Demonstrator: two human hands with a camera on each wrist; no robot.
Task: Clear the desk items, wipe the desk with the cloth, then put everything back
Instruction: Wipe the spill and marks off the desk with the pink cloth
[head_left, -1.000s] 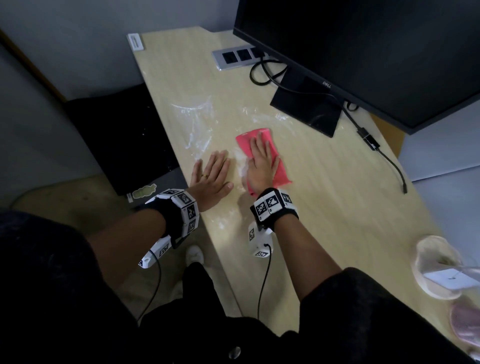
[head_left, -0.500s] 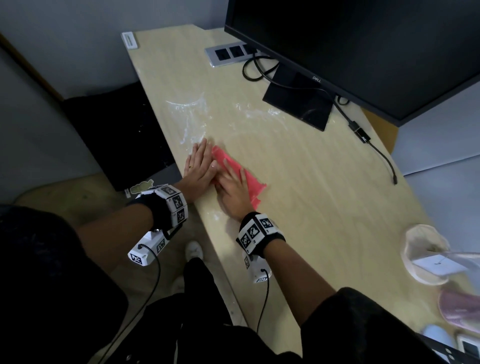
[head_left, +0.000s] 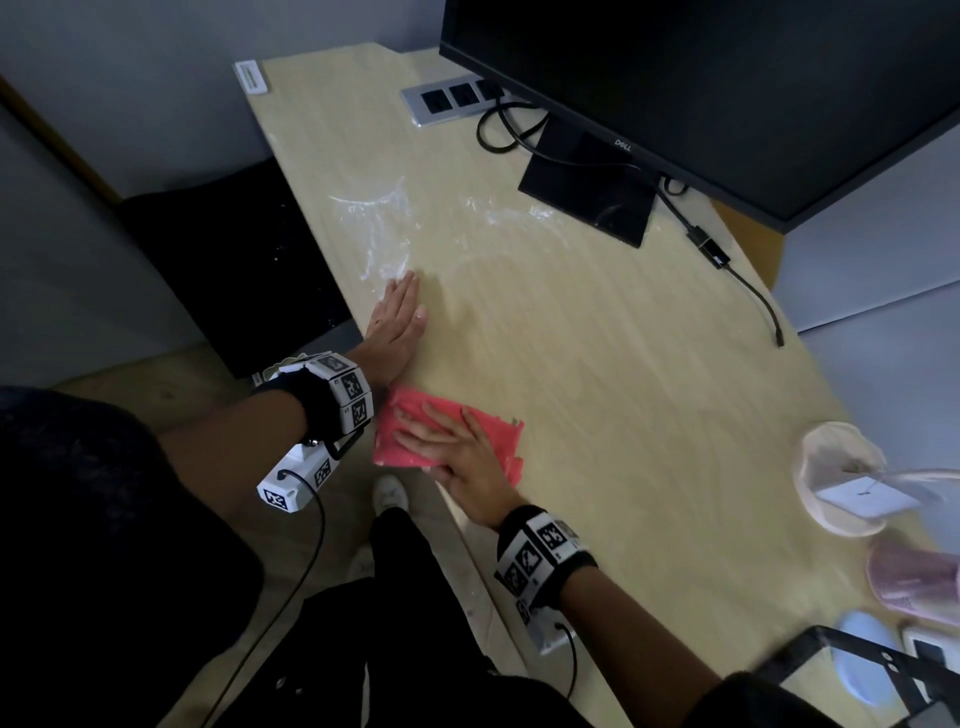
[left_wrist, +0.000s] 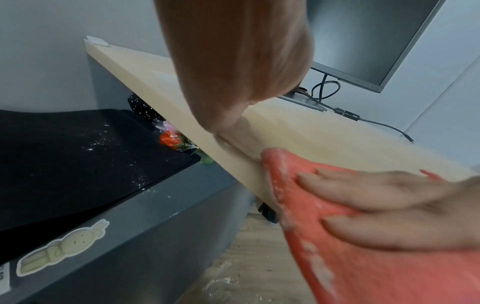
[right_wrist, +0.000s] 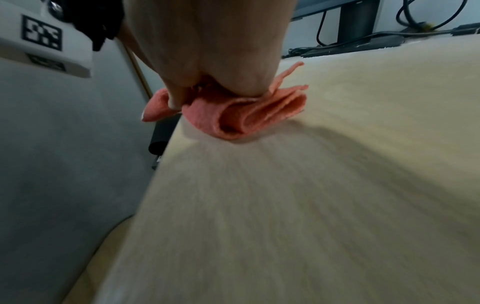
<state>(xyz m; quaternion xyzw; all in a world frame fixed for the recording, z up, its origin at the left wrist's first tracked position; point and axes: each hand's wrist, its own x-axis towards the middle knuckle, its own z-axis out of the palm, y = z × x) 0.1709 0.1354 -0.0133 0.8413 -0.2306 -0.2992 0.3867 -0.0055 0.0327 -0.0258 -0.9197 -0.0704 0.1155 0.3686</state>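
A folded pink cloth (head_left: 488, 428) (left_wrist: 345, 265) (right_wrist: 249, 115) lies at the near left edge of the light wooden desk (head_left: 597, 364), partly hanging over the edge. My right hand (head_left: 447, 447) presses flat on the cloth with straight, spread fingers (left_wrist: 363, 185). My left hand (head_left: 397, 322) rests flat on the desk edge just beyond the cloth, fingers straight and together, holding nothing. White powdery streaks (head_left: 379, 228) mark the desk surface farther back.
A black Dell monitor (head_left: 701, 93) and its stand (head_left: 592, 192) occupy the back right, with cables (head_left: 748, 280) and a socket strip (head_left: 447, 101). Cups and small items (head_left: 841, 483) crowd the right edge. A dark cabinet (head_left: 234, 270) stands below the desk's left edge.
My right hand has swept the cloth from the desk's middle back toward me to the near left edge. My left hand stays flat on the desk edge.
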